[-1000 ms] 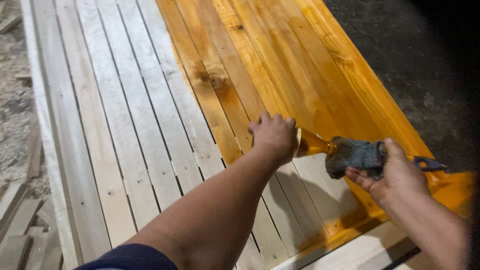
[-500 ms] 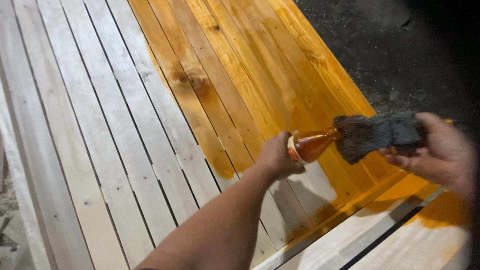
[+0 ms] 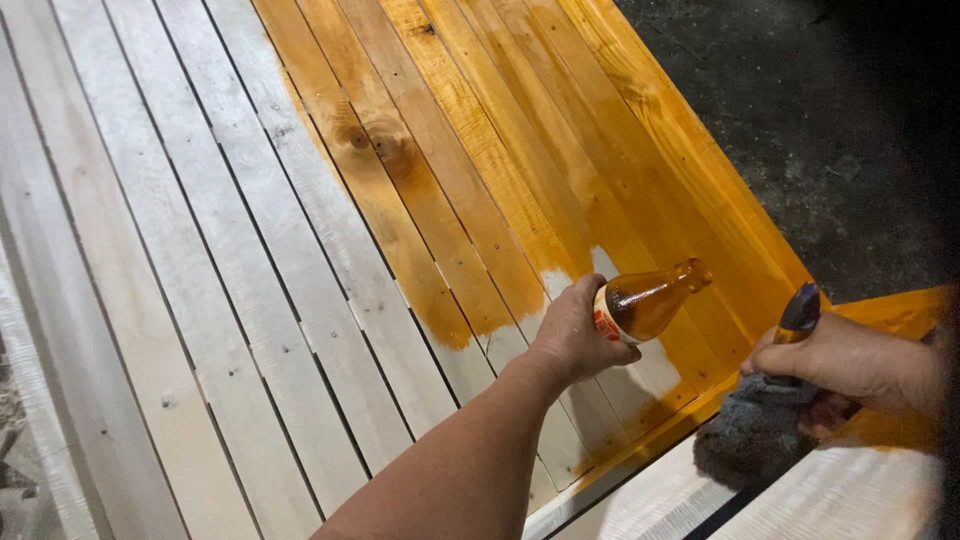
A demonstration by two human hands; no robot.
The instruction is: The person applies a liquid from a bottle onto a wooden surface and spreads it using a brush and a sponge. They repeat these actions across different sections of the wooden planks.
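Tipping the bottle [image 3: 645, 300], my left hand [image 3: 572, 335] grips it beside the stain; my right hand [image 3: 850, 365] has lowered the rag [image 3: 752, 440], clutched.

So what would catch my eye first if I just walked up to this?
The slatted wooden panel: its right half glows wet orange stain, its left half is pale bare wood. At lower middle the left hand tilts a small brown bottle over the slats. At the right edge the right hand grips a brush with a dark grey head.
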